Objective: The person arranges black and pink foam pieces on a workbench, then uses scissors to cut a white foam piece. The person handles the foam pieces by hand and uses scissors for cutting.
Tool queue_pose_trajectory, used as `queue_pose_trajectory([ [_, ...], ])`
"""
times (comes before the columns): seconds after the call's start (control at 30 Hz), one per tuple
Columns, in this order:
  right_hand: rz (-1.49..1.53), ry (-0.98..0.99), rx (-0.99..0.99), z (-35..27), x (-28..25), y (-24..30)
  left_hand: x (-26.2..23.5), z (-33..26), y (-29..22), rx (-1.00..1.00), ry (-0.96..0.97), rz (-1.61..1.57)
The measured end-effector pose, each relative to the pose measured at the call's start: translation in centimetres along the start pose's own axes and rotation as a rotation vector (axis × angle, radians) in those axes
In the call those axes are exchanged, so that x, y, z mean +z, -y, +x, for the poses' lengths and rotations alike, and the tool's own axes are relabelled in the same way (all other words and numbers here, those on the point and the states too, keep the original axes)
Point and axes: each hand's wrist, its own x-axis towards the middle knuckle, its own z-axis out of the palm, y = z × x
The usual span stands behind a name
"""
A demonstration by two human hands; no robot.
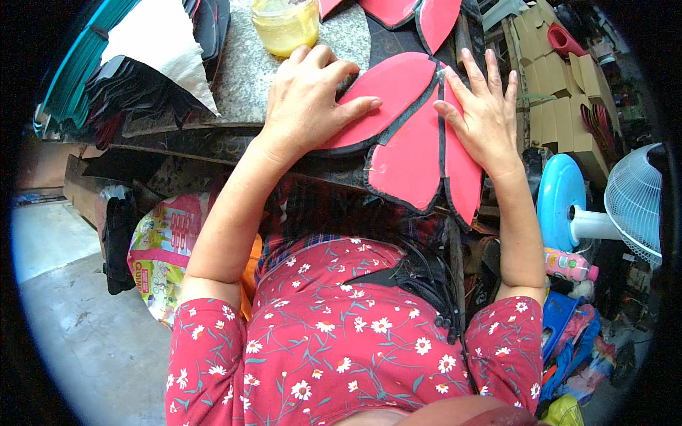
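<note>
Several flat pinkish-red pieces with black edging lie on the worktable in front of me, shaped like shoe uppers. My left hand point(305, 99) rests over the outer side of the left piece point(391, 85). Its thumb stretches out on the pink surface and its fingers are apart and slightly bent. On the right piece point(465, 181) lies my right hand point(490, 121), flat with fingers spread. A lower middle piece point(408, 170) sits between them, overhanging the near table edge. Farther back are more pink pieces point(437, 21). An open jar point(285, 28) with yellowish contents stands just beyond my left hand.
A speckled stone slab point(241, 85) lies at the left, beside dark stacked sheets point(131, 92), a white sheet point(160, 46) and teal sheets point(71, 78). To the right are a fan point(632, 199), cardboard boxes point(558, 92) and a pink bottle point(568, 265). A printed bag point(160, 255) hangs below the table.
</note>
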Motion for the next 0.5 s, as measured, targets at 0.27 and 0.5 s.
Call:
queue_pose_trajectory([
  [0.27, 0.244, 0.043, -0.039, 0.5, 2.5, -1.5, 0.7, -0.4, 0.7, -0.004, 0.016, -0.103],
  [0.5, 0.844, 0.282, -0.014, -1.8, 1.2, -2.4, 0.9, -0.4, 0.8, 0.001, -0.009, -0.091],
])
